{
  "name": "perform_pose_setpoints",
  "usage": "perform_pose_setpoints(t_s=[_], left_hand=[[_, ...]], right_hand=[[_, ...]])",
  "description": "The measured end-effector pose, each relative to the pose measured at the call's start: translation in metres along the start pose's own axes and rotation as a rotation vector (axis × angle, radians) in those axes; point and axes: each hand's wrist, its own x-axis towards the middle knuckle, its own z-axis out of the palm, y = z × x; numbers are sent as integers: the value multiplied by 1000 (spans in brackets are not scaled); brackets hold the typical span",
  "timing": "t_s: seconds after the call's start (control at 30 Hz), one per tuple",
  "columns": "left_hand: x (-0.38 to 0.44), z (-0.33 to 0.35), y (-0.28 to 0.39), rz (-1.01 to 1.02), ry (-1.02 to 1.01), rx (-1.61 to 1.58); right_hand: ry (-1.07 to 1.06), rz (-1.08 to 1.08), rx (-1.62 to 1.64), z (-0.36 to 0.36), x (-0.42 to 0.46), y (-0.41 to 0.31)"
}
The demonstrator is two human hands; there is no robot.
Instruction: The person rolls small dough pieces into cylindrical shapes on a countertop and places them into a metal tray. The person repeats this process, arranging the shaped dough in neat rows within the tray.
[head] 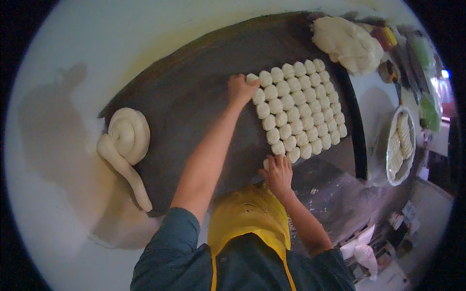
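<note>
Rows of small round dough pieces (pixel 294 112) stand close together in a block on the dark work surface (pixel 204 72). At the block's far left corner my left hand (pixel 241 89) has its thumb and fingers around a dough piece (pixel 252 78). My right hand (pixel 279 174) is at the near left corner, its fingers bent against another dough piece (pixel 266 164) that they partly hide. To the left lies a coiled rope of dough (pixel 135 134), its loose end trailing toward me.
A large lump of dough (pixel 347 43) rests beyond the block at the upper right. An oval tray (pixel 390 160) with ridged pieces is at the right. Bottles, bags and other items crowd the far right edge. White bags (pixel 365 254) lie low down at the right.
</note>
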Motion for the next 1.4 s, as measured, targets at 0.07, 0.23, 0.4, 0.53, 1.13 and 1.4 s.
perform_pose_setpoints(t_s=[0.07, 0.23, 0.4, 0.53, 1.13, 1.4], left_hand=[[5, 15, 11, -58, 24, 118], [-14, -3, 32, -19, 37, -634], [-74, -98, 7, -272, -156, -1247], [-124, -140, -70, -580, -96, -1225], [-108, -168, -160, 281, 182, 451], [-246, -163, -173, 246, -28, 462]], right_hand=[[-22, -36, -35, 6, -3, 4], [-36, -337, 184, 20, -7, 22], [-297, 348, 1275, 18, 25, 10], [-451, 327, 1097, 9, 100, -30], [22, -498, -128, 90, 245, -113], [-226, -577, -9, 62, 114, -38]])
